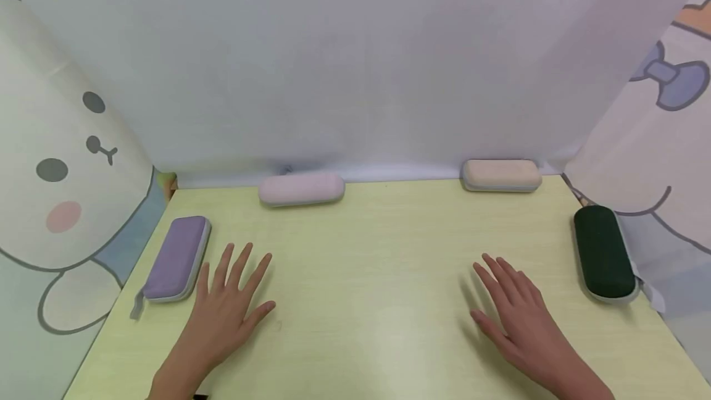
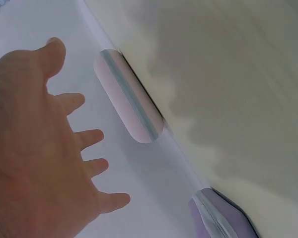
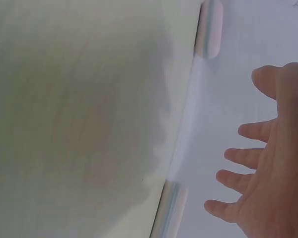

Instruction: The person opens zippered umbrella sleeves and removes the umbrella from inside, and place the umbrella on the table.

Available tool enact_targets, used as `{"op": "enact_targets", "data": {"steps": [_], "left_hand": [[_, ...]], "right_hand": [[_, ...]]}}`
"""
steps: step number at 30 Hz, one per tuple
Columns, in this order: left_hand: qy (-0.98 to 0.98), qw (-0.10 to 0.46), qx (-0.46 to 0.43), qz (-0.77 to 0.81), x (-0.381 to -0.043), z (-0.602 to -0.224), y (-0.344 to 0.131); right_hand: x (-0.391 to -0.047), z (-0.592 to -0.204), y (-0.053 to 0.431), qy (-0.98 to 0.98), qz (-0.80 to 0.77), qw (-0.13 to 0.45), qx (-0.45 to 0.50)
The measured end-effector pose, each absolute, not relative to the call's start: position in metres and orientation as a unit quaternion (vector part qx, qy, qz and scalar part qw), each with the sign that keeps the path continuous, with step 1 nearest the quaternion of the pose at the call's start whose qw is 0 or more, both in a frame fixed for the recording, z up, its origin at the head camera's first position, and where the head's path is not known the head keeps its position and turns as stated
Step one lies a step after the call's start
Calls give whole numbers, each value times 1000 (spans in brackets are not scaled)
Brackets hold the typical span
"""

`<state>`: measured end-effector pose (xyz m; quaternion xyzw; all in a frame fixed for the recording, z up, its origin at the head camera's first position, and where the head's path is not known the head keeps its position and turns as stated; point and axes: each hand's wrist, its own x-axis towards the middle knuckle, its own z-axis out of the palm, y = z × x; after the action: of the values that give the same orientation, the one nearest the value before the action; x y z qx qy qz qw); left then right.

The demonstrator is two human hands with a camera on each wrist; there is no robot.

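Observation:
My left hand (image 1: 224,310) hovers over the left part of the table with its fingers spread and nothing in them. Just left of it lies a purple zippered case (image 1: 176,258) with a grey strap. My right hand (image 1: 519,320) is held over the right part of the table, fingers extended, holding nothing. A dark green zippered case (image 1: 604,252) with a pale strap lies to its right, by the table's edge. Along the back edge rest a pink case (image 1: 302,189) and a peach case (image 1: 502,175); the left wrist view shows the pink case's (image 2: 129,96) grey zipper band.
The pale yellow table (image 1: 383,276) ends at a white cloth (image 1: 361,66) hanging behind it. Cloths printed with cartoon animals hang at the left (image 1: 55,122) and right (image 1: 655,153). A small black object (image 1: 200,397) shows by the left wrist at the bottom.

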<state>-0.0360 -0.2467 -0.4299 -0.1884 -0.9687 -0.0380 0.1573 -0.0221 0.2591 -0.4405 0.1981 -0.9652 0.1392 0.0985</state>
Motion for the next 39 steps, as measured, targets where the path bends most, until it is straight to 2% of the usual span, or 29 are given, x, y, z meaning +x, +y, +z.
{"op": "enact_targets", "data": {"steps": [14, 24, 33, 39], "left_hand": [[-968, 156, -196, -1, -69, -430, -253], [-965, 180, -188, 28, -111, -430, -256], [-979, 108, -174, 1, -146, -418, -242], [-979, 98, -180, -12, -170, -418, -234]], "right_hand": [[-64, -433, 215, -945, 127, 118, 276], [-101, -428, 184, -926, 163, 133, 313], [-132, -426, 152, -914, 194, 119, 335], [-150, -427, 130, -912, 208, 92, 341]]}}
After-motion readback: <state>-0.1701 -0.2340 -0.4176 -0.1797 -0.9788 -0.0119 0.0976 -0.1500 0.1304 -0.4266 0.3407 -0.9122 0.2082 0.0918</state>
